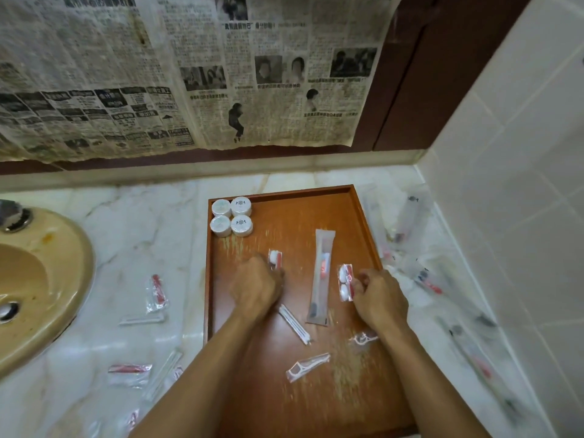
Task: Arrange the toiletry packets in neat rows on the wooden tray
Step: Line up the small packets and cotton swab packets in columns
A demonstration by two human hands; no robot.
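A wooden tray (357, 216) lies on the marble counter. Several round white soap packets (232, 216) sit in a square at its far left corner. A long toothbrush packet (320, 276) lies lengthwise in the middle. My left hand (256, 284) is closed on a small red-and-white packet (275, 258) left of it. My right hand (377, 295) pinches another small red-and-white packet (345, 281) right of the toothbrush packet. A cotton-swab packet (294, 324) and two floss-pick packets (308, 366) (363, 338) lie nearer to me on the tray.
A beige sink (41, 279) is at the left. Loose packets lie on the counter left of the tray (156, 294) and along the tiled wall at the right (426, 279). Newspaper (189, 74) covers the wall behind.
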